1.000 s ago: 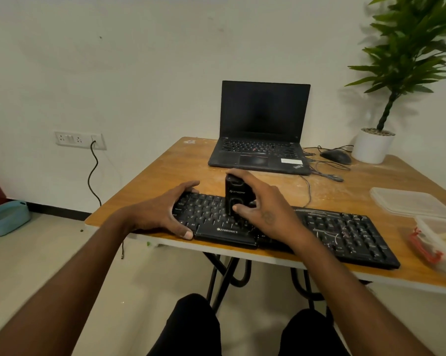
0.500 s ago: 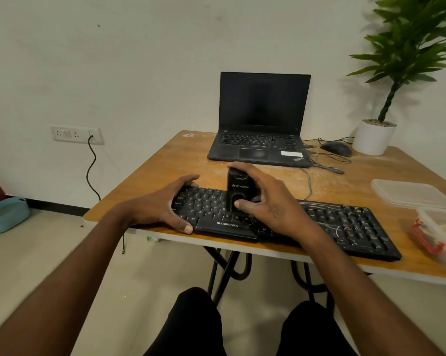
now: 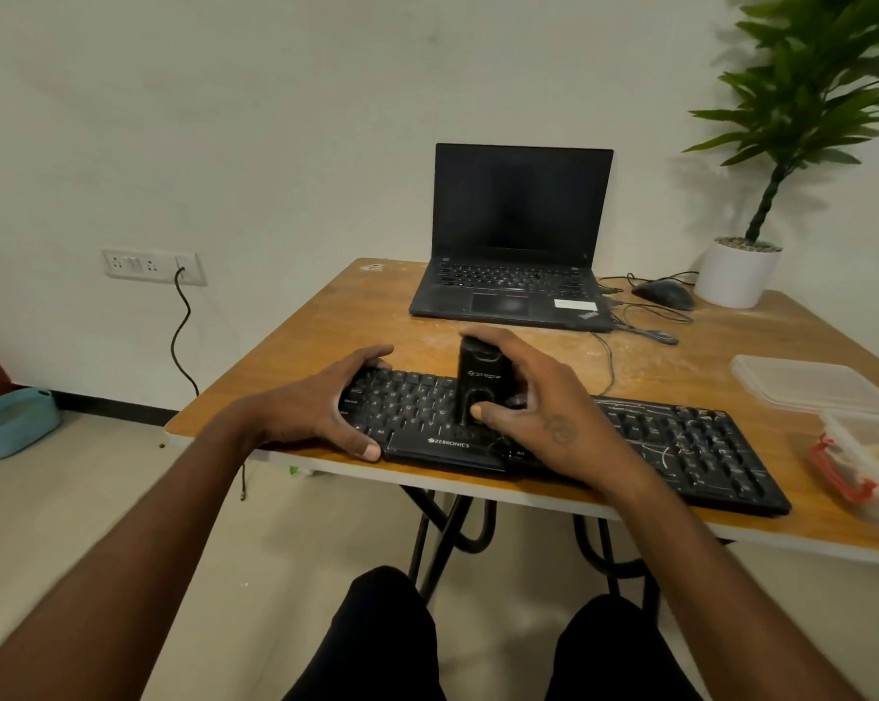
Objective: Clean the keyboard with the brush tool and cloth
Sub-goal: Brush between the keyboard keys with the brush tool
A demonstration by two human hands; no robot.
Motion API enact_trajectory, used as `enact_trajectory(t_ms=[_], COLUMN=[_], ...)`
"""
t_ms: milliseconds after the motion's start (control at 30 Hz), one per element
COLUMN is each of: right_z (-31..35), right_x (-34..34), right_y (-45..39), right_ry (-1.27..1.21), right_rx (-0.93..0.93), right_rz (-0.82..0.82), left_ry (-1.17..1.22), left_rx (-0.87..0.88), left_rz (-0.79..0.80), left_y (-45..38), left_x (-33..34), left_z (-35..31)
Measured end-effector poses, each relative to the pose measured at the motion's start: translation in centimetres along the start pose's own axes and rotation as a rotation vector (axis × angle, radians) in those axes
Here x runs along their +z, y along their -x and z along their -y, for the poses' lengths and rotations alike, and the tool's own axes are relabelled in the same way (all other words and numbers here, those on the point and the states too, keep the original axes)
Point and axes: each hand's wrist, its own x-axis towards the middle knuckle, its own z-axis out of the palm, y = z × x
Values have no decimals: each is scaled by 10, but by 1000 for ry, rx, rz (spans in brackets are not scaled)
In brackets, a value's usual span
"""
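Observation:
A black keyboard [image 3: 680, 442] lies along the front edge of the wooden table [image 3: 326, 326], with pale dust and streaks on its right half. My left hand [image 3: 321, 407] grips the keyboard's left end, thumb on the front edge and fingers over the back. My right hand [image 3: 538, 402] holds a black brush tool [image 3: 480, 379] upright on the keys near the keyboard's middle; its lower end is hidden among the keys. No cloth is in view.
An open black laptop [image 3: 513, 296] stands behind the keyboard. A mouse [image 3: 665, 294] with cables and a potted plant [image 3: 738, 270] sit at the back right. Clear plastic containers [image 3: 811, 382] lie at the right edge. A wall socket [image 3: 149, 265] with a hanging cable is on the left.
The view has tilted slightly upward. Both hands stay on the keyboard; the brush tool stays upright and has shifted little over the keys.

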Motion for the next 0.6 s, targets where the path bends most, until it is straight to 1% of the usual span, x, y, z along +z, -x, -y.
enact_trajectory(t_ms=[167, 400, 600], right_z=[-12, 6, -7], right_x=[-23, 18, -17], right_y=[24, 3, 30], right_ry=[-40, -9, -65], right_rx=[46, -15, 60], right_rz=[-54, -20, -91], left_ry=[9, 18, 14], left_rx=[6, -2, 7], left_rz=[-3, 5, 6], left_y=[0, 0, 0], left_x=[0, 0, -1], left_z=[3, 1, 3])
